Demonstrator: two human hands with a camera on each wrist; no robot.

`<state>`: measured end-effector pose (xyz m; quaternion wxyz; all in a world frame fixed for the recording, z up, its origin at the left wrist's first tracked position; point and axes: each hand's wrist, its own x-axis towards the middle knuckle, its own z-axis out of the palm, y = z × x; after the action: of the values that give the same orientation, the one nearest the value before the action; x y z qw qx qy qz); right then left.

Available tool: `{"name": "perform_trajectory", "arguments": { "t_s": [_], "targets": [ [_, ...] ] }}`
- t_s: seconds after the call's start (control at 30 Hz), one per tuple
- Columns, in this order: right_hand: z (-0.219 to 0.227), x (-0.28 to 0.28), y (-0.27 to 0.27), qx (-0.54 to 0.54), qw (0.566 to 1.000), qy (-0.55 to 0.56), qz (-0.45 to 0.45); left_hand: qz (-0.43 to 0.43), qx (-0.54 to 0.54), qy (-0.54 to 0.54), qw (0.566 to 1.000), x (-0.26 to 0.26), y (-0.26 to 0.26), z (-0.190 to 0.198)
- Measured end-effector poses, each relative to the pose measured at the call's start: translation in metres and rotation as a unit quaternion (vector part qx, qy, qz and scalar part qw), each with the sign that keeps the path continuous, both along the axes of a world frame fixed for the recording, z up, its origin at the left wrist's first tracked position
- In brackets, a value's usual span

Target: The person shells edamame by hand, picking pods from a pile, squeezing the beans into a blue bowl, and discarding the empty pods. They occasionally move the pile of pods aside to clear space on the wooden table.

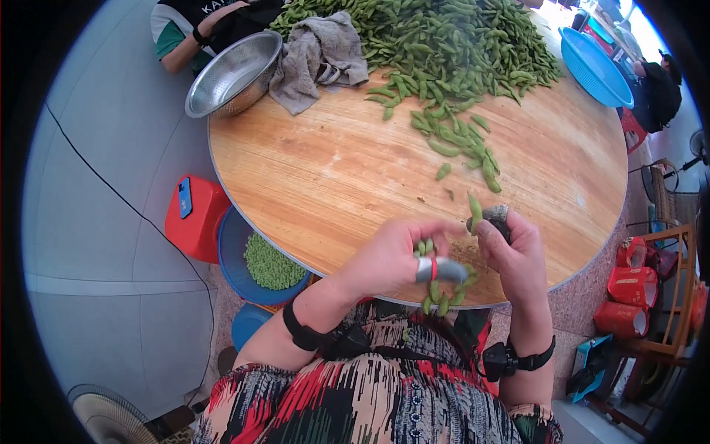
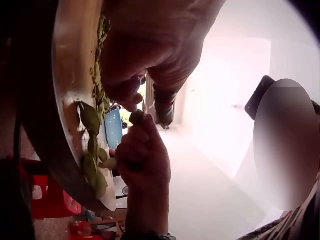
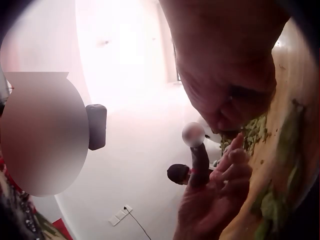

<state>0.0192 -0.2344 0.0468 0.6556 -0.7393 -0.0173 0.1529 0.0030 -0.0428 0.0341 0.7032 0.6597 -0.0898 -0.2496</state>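
In the head view my right hand [image 1: 521, 255] pinches a green edamame pod [image 1: 475, 211] upright between thumb and fingers. A dark, rough-looking cover [image 1: 497, 216] is on its fingers. My left hand [image 1: 384, 255] hovers to its left over the table's near edge, fingers stretched toward the pod and apart from it. Its thumb wears a grey thumb cover [image 1: 447, 270] with a red band, and the right wrist view shows that thumb standing away from the loosely bent fingers [image 3: 235, 172]. Several loose pods [image 1: 442, 300] lie below the hands at the table edge.
A large heap of pods [image 1: 444, 44] covers the far side of the round wooden table [image 1: 318, 177]. A metal colander [image 1: 237, 74], grey cloth [image 1: 318, 59] and blue basket [image 1: 595, 70] stand around it. Shelled beans [image 1: 274, 263] fill part of a blue tub at lower left, beside a red stool [image 1: 196, 222].
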Motion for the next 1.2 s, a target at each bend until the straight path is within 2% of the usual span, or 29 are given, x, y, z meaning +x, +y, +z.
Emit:
{"name": "perform_trajectory", "arguments": {
  "t_s": [0.03,0.07,0.1,0.17,0.27,0.33,0.43,0.5,0.6,0.63,0.7,0.77,0.8,0.83,0.87,0.9,0.97,1.0,1.03,1.07,1.1,1.17,1.2],
  "targets": [
    [0.001,-0.002,0.001,0.035,0.999,0.009,0.008,-0.001,0.002,0.000,1.000,0.002,-0.003,-0.001],
    [0.001,-0.005,0.004,0.037,0.999,0.009,0.007,0.065,-0.119,0.044,0.990,0.004,-0.008,-0.005],
    [0.000,-0.007,0.007,0.038,0.999,0.000,0.025,0.131,-0.238,0.088,0.958,0.006,-0.011,-0.009],
    [0.001,-0.010,0.008,0.039,0.998,-0.009,0.040,0.141,-0.236,0.097,0.957,0.010,-0.012,-0.016],
    [0.004,-0.012,0.006,0.126,0.980,0.124,0.088,0.171,-0.257,0.093,0.947,0.012,-0.016,-0.020],
    [0.002,-0.011,0.006,0.158,0.974,0.135,0.087,0.187,-0.280,0.081,0.938,0.014,-0.016,-0.019],
    [-0.004,-0.009,0.005,0.188,0.966,0.156,0.088,0.175,-0.262,0.052,0.948,0.016,-0.015,-0.018],
    [-0.006,-0.007,0.007,0.187,0.964,0.167,0.090,0.204,-0.195,-0.015,0.959,0.016,-0.018,-0.024],
    [-0.007,-0.005,0.011,0.200,0.965,0.156,0.063,0.151,-0.233,0.033,0.960,0.017,-0.017,-0.022],
    [-0.007,-0.006,0.011,0.235,0.952,0.186,0.064,0.152,-0.233,0.034,0.960,0.018,-0.015,-0.023],
    [-0.007,-0.004,0.011,0.268,0.936,0.219,0.067,0.072,-0.325,0.122,0.935,0.021,-0.009,-0.028],
    [-0.008,-0.001,0.010,0.331,0.903,0.265,0.069,0.056,-0.357,0.142,0.922,0.025,-0.006,-0.035],
    [-0.012,0.000,0.012,0.331,0.903,0.265,0.070,0.037,-0.388,0.159,0.907,0.027,-0.005,-0.036],
    [-0.019,0.001,0.015,0.218,0.962,0.150,0.064,0.037,-0.388,0.159,0.907,0.026,-0.008,-0.035],
    [-0.025,0.002,0.017,0.098,0.993,0.030,0.056,0.077,-0.296,0.088,0.948,0.023,-0.014,-0.033],
    [-0.030,0.004,0.018,0.098,0.993,0.031,0.057,0.115,-0.199,0.016,0.973,0.021,-0.018,-0.030],
    [-0.035,0.007,0.017,-0.002,0.996,-0.079,0.047,0.145,-0.173,-0.006,0.974,0.022,-0.020,-0.027],
    [-0.030,0.009,0.017,-0.003,0.996,-0.078,0.047,0.174,-0.146,-0.028,0.974,0.022,-0.020,-0.026],
    [-0.019,0.010,0.016,0.093,0.994,0.045,0.031,0.174,-0.146,-0.028,0.973,0.023,-0.020,-0.025],
    [-0.014,0.012,0.016,0.185,0.968,0.167,0.014,0.176,-0.135,-0.050,0.974,0.023,-0.018,-0.024],
    [-0.014,0.013,0.016,0.183,0.968,0.168,0.017,0.179,-0.123,-0.072,0.973,0.023,-0.017,-0.024],
    [-0.015,0.015,0.013,0.311,0.920,0.236,0.043,0.177,-0.137,-0.064,0.973,0.022,-0.014,-0.026],
    [-0.016,0.017,0.010,0.310,0.920,0.237,0.043,0.171,-0.152,-0.056,0.972,0.022,-0.013,-0.026]
  ]
}}
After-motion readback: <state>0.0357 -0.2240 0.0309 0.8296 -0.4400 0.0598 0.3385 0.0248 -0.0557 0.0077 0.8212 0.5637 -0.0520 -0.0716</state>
